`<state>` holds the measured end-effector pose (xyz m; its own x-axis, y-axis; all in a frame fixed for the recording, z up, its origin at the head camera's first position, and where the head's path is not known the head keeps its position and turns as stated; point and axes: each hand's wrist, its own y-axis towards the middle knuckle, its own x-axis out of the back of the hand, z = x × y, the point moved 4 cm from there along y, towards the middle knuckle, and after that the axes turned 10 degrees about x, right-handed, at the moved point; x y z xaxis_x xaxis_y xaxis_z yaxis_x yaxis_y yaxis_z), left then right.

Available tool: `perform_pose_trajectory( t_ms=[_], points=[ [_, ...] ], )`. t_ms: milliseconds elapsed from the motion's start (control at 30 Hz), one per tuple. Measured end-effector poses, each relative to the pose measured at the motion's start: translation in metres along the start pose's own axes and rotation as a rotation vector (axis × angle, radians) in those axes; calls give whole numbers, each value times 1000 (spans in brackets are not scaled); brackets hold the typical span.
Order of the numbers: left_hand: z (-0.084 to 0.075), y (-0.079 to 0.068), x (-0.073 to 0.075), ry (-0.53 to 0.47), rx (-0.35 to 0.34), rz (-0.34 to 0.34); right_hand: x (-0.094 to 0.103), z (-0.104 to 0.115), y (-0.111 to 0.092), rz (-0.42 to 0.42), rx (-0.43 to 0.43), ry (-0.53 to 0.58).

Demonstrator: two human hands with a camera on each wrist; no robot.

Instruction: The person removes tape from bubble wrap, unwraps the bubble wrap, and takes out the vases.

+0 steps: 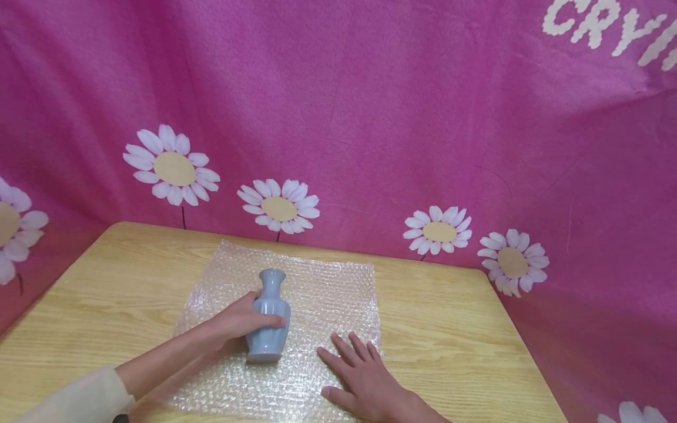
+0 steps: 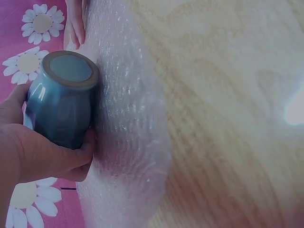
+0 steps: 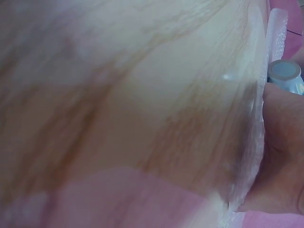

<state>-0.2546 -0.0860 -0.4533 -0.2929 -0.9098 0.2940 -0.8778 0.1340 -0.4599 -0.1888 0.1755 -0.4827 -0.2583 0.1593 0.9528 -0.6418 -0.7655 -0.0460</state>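
A glossy pale blue vase (image 1: 271, 338) with a narrow neck and flared mouth lies on a sheet of bubble wrap (image 1: 301, 376), mouth toward the far side. My left hand (image 1: 244, 318) grips its body, thumb across the front. In the left wrist view the vase's flat base (image 2: 70, 69) faces the camera, and the fingers curl round its side. My right hand (image 1: 365, 376) rests on the right part of the bubble wrap with fingers spread. The right wrist view shows the right hand (image 3: 285, 147) on the wrap's edge, the vase (image 3: 287, 73) beyond it.
The bubble wrap lies flat on a light wooden table (image 1: 439, 329), with bare wood to its left and right. A pink cloth (image 1: 359, 129) with printed daisies hangs behind the table and along its sides.
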Motion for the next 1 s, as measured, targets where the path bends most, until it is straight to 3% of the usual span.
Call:
perform_pose_trajectory(
  t_ms=[500, 1000],
  points=[
    [8, -5, 2, -9, -54, -29, 2, 0, 1, 26, -12, 20],
    [7, -20, -5, -20, -166, -39, 0, -1, 0, 18, -15, 19]
  ],
)
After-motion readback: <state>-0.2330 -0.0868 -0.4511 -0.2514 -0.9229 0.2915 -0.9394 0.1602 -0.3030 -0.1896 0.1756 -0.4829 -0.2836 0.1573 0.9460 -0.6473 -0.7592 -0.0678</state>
